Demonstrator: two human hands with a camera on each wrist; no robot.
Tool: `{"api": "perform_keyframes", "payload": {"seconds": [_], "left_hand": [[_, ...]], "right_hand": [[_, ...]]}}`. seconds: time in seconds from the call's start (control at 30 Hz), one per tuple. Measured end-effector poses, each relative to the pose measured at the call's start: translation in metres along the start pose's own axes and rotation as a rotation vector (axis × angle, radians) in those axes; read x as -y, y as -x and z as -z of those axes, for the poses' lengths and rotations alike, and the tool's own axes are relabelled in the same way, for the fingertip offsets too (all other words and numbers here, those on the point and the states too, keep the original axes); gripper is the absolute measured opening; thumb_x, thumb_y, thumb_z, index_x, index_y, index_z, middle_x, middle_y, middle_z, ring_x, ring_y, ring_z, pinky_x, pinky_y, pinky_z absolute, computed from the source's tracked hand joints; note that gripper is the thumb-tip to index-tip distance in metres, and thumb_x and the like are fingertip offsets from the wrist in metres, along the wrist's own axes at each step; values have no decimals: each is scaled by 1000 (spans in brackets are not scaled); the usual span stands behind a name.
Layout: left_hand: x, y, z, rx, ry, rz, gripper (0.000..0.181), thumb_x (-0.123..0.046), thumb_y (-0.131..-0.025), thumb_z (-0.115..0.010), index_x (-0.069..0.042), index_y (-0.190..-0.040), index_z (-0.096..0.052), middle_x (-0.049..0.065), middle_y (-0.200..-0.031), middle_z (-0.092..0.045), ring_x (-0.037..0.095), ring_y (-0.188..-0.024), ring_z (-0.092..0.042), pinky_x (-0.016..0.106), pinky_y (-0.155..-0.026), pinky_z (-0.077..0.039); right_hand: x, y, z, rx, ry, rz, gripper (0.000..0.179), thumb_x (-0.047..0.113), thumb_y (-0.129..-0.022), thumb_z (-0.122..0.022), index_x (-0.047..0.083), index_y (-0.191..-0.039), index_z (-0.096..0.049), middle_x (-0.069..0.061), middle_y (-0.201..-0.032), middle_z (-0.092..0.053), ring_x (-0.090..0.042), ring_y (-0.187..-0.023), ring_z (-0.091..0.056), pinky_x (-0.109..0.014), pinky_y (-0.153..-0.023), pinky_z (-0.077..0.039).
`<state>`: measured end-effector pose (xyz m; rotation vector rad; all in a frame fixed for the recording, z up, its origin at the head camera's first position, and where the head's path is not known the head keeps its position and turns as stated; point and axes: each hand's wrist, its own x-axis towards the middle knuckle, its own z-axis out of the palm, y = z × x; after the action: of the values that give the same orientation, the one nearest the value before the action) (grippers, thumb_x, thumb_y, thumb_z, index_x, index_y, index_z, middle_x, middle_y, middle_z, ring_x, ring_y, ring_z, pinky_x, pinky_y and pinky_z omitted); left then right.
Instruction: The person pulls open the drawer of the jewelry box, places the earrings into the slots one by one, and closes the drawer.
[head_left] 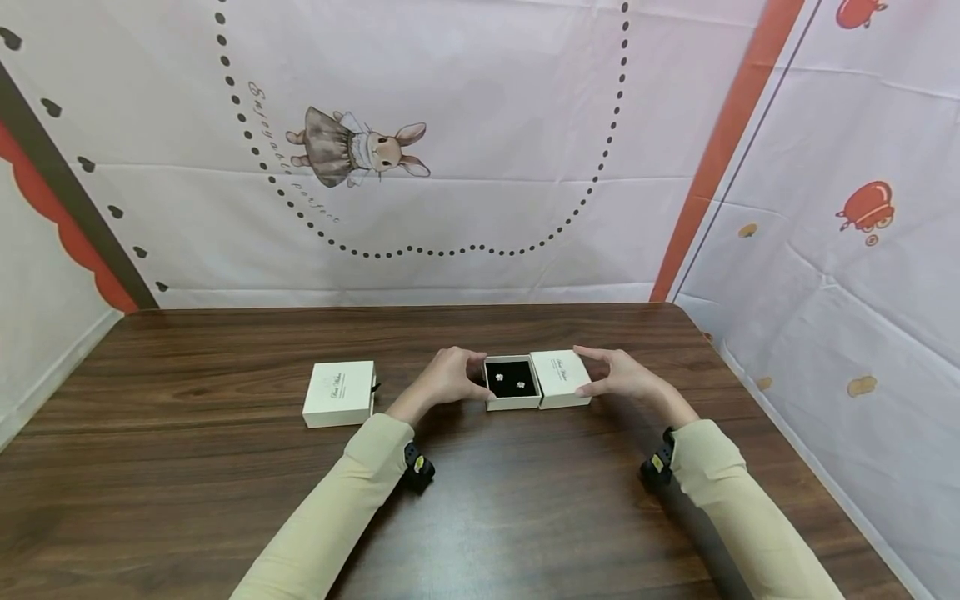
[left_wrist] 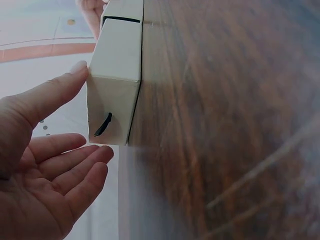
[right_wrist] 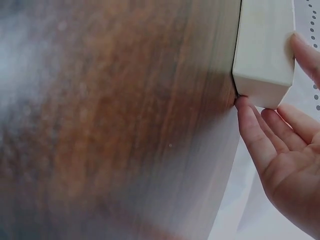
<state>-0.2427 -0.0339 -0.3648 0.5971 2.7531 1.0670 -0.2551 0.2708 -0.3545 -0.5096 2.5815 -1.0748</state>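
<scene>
A small cream jewelry box is parted into a drawer (head_left: 513, 403) and its printed sleeve (head_left: 561, 377), which lie end to end on the table. The drawer's black insert (head_left: 510, 378) bears two sparkling stud earrings. At the drawer's left end my left hand (head_left: 448, 377) has its thumb against the upper edge and its other fingers loosely spread near the far corner. A black ribbon tab (left_wrist: 103, 125) sticks out of that end. My right hand (head_left: 627, 375) holds the sleeve by its right end, thumb near its upper edge, fingertips at the end's other side.
A second cream box (head_left: 340, 393), closed and with a black tab on its right side, lies to the left on the brown wooden table (head_left: 187, 467). Printed white cloth (head_left: 487, 125) hangs behind the table and along both sides.
</scene>
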Motion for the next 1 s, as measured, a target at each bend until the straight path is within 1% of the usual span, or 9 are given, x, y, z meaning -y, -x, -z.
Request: {"api": "perform_keyframes", "payload": {"seconds": [0.13,0.23,0.3,0.37,0.53,0.67,0.77,0.9,1.0], "left_hand": [[1,0,0,8,16,15,66,-27,-66,-82,-1,-122,-57,10,-115,-63,21,-104,-59,34,-91,-44],[1,0,-1,10,27,25,61,-26,-65,-83,-2,-116,-62,9,-107,-66,20,-96,-62,33,-86,-46],[1,-1,-2,6,32,25,57,-26,-64,-83,-3,-113,-64,7,-104,-67,18,-94,-63,31,-84,-47],[1,-2,-2,3,36,18,54,-25,-64,-83,-3,-111,-66,6,-102,-68,18,-92,-63,30,-83,-48],[-1,-4,-4,1,26,4,52,-25,-64,-83,-3,-109,-67,6,-102,-68,17,-93,-63,30,-83,-48],[-3,-5,-5,3,17,2,54,-26,-65,-82,-1,-109,-66,8,-103,-67,19,-94,-63,31,-83,-48],[-5,-6,-6,12,10,7,53,-27,-66,-82,0,-109,-66,9,-104,-67,20,-95,-62,33,-84,-48],[-8,-9,-7,22,-5,16,51,-28,-66,-81,-3,-108,-67,8,-104,-67,20,-96,-62,33,-85,-47],[-10,-11,-9,23,-24,17,47,-29,-67,-81,-5,-106,-68,5,-101,-68,17,-93,-61,32,-81,-48]], "right_hand": [[0,3,1,17,-34,-22,82,19,-75,-76,-1,-140,-31,-25,-140,-34,-35,-116,-48,-44,-89,-43],[0,5,1,39,-80,-19,80,14,-76,-74,-3,-141,-29,-27,-137,-37,-33,-109,-54,-38,-83,-47],[0,4,1,51,-96,-8,80,12,-77,-73,-4,-141,-27,-27,-136,-37,-34,-109,-55,-37,-82,-48],[1,4,1,58,-103,1,80,12,-77,-73,-4,-141,-27,-27,-138,-35,-35,-110,-54,-37,-82,-48],[1,1,-1,50,-77,-3,80,16,-76,-75,-2,-140,-30,-25,-142,-29,-36,-112,-52,-39,-83,-47],[3,1,-2,37,-77,-20,81,16,-75,-75,-1,-140,-31,-24,-143,-29,-36,-112,-52,-39,-84,-47],[3,0,-3,35,-73,-21,81,16,-75,-75,-2,-140,-30,-25,-142,-30,-36,-112,-52,-39,-84,-47],[4,0,-3,27,-57,-24,81,17,-75,-75,-2,-140,-31,-25,-142,-30,-36,-113,-52,-40,-85,-47],[5,0,-4,26,-48,-23,81,17,-76,-75,-2,-140,-31,-25,-142,-29,-37,-112,-52,-41,-86,-47]]}}
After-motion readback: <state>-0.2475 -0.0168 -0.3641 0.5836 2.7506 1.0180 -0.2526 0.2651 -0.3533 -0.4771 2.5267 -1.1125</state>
